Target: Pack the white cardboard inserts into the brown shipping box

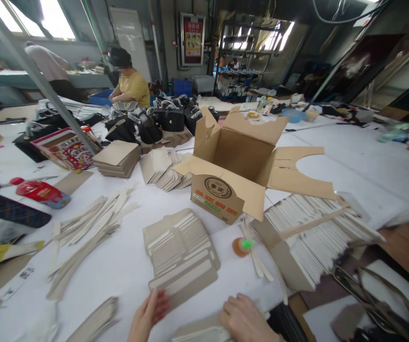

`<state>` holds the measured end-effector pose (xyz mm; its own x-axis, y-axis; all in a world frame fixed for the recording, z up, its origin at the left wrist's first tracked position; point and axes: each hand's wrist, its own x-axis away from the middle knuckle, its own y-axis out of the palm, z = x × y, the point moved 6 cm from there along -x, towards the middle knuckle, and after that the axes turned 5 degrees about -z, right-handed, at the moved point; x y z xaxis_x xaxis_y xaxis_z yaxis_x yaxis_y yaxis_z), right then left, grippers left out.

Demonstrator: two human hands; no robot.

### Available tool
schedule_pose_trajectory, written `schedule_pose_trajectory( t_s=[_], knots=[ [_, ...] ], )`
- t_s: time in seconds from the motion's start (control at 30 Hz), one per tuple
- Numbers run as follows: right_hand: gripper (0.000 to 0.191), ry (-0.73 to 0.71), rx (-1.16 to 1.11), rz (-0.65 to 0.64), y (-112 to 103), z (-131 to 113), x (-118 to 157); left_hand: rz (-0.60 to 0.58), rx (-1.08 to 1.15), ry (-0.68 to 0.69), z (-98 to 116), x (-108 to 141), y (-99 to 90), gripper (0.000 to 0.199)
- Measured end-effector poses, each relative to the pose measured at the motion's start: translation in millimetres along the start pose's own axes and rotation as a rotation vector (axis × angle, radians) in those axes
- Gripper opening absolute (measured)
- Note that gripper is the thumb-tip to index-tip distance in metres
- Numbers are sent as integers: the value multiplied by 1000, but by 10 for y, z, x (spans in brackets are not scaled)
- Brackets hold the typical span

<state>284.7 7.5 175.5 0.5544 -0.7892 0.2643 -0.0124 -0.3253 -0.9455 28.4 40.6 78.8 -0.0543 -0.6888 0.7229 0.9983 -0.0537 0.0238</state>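
My left hand (151,311), fingers stretched out and slightly apart, is at the near edge of a fanned row of grey cardboard pieces (181,244). I see nothing held in it. My right hand (245,318) is closed, knuckles up, at the right end of another grey cardboard piece (200,330) by the bottom edge. Its fingertips are hidden, so what they grip cannot be made out. Just beyond is a small orange-brown round container with a green top (242,246), beside narrow pale strips (261,263).
An open carton (218,199) stands ahead. Packed pale pieces (318,232) lie right; loose strips (83,228), a red-capped bottle (41,191) and a cardboard stack (117,159) lie left. Black bags (169,116) stand farther back, near a person in yellow (135,88).
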Motion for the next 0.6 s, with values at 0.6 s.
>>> schedule_pose_trajectory(
  t_s=[0.6],
  knots=[
    [65,46,-180,-106,-201,174,-1260,175,-36,389,-43,-70,71,125]
  ],
)
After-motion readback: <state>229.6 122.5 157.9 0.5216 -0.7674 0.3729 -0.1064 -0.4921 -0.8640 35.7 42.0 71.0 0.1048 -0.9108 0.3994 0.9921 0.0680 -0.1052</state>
